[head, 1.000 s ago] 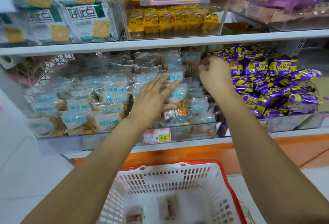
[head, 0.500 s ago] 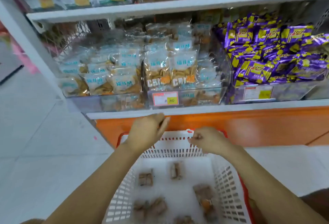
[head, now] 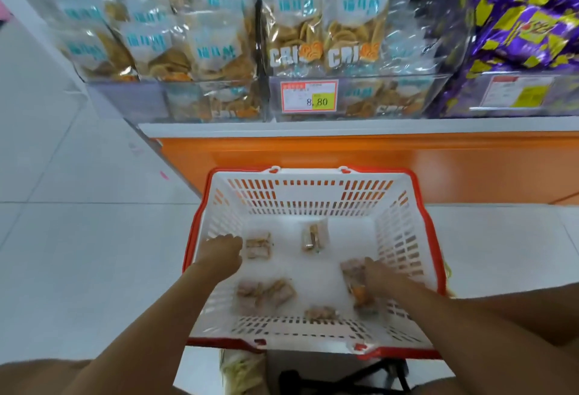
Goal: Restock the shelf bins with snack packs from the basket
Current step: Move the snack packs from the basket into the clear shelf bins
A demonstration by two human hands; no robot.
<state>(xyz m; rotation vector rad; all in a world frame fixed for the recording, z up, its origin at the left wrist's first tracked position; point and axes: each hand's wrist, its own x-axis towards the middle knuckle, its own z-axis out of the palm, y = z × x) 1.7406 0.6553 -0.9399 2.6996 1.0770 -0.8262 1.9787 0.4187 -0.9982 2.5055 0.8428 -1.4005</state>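
Left hand (head: 224, 250) in red-rimmed white plastic basket (head: 313, 203), beside small clear snack pack (head: 258, 249); right hand (head: 380, 275) touching another pack (head: 355, 281); grips unreadable.

Basket (head: 308, 206) before and below the shelf bins (head: 391, 96); inside, on its bottom, perhaps seven snack packs (head: 311, 238), mostly apart.
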